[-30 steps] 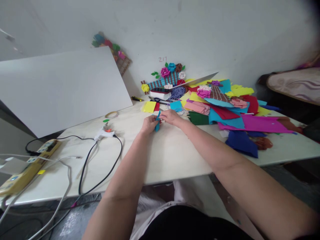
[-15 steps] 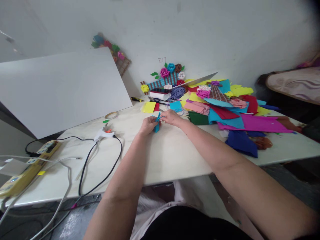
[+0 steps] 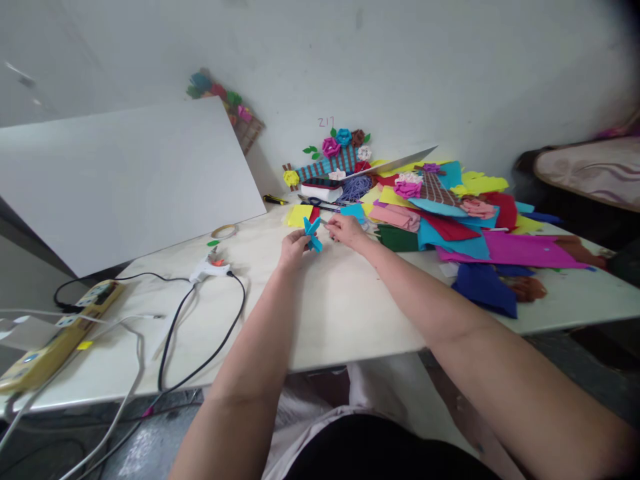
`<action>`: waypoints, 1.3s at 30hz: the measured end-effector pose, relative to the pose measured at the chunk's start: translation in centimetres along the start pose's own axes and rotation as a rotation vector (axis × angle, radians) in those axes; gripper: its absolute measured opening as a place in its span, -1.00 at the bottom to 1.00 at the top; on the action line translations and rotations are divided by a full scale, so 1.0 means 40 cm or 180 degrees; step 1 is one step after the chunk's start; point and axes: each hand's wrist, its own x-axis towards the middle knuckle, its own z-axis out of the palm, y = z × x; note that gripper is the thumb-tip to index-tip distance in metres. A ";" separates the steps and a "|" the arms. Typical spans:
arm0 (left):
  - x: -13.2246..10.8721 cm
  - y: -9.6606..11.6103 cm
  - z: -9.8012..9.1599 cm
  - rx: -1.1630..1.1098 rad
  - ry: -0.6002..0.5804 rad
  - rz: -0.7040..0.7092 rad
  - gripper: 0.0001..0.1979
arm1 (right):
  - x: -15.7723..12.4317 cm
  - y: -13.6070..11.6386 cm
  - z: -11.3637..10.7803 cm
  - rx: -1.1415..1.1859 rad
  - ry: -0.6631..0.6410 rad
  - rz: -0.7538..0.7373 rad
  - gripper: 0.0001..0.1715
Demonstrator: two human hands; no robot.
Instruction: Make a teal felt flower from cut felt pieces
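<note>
My left hand is closed on a bright blue folded paper piece, whose pointed flaps spread outward like petals. Just to its right, my right hand pinches a thin greyish stick-like tool; its exact kind is too small to tell. The tool's tip is close to the blue paper, and I cannot tell whether they touch. Behind the hands lie a yellow paper square and a blue paper sheet.
A white glue gun with black cable lies left, near a yellow power strip. A tape ring and white board stand behind it. Coloured crepe paper is heaped right. Paper flowers lean on the wall.
The blue paper has turned in my left hand, and its flaps now fan apart. My right hand has drawn slightly right, off the paper.
</note>
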 end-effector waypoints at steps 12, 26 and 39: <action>0.000 -0.004 -0.003 0.0025 -0.0164 -0.0160 -0.65 | -0.018 -0.041 -0.010 -0.0639 0.0105 -0.0318 -0.74; -0.001 -0.001 -0.003 0.0098 -0.0069 -0.0166 -0.66 | -0.027 -0.049 -0.006 -0.0581 -0.0427 -0.0491 -0.72; -0.011 0.007 0.000 0.0182 0.0019 -0.0234 -0.75 | -0.036 -0.087 -0.015 -0.1477 -0.0719 -0.0864 -0.62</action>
